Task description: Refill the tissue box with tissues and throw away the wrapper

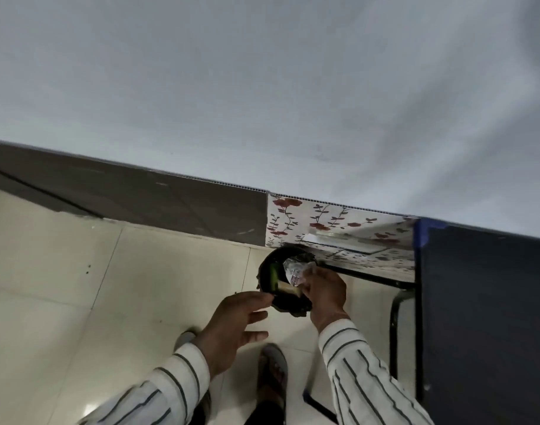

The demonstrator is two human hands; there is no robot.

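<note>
A small black bin (270, 268) lined with a black bag stands on the floor by the wall, with green and cream scraps inside. My right hand (325, 291) holds a crumpled clear plastic wrapper (296, 268) right over the bin's mouth. My left hand (232, 326) hovers at the bin's near rim, fingers spread, its fingertips touching the edge of the bag. No tissue box shows in this view.
A dark table (483, 302) with black metal legs stands to the right. Behind the bin a flowered panel (339, 222) leans on the wall above a dark skirting. My feet in sandals (271, 372) stand on pale floor tiles.
</note>
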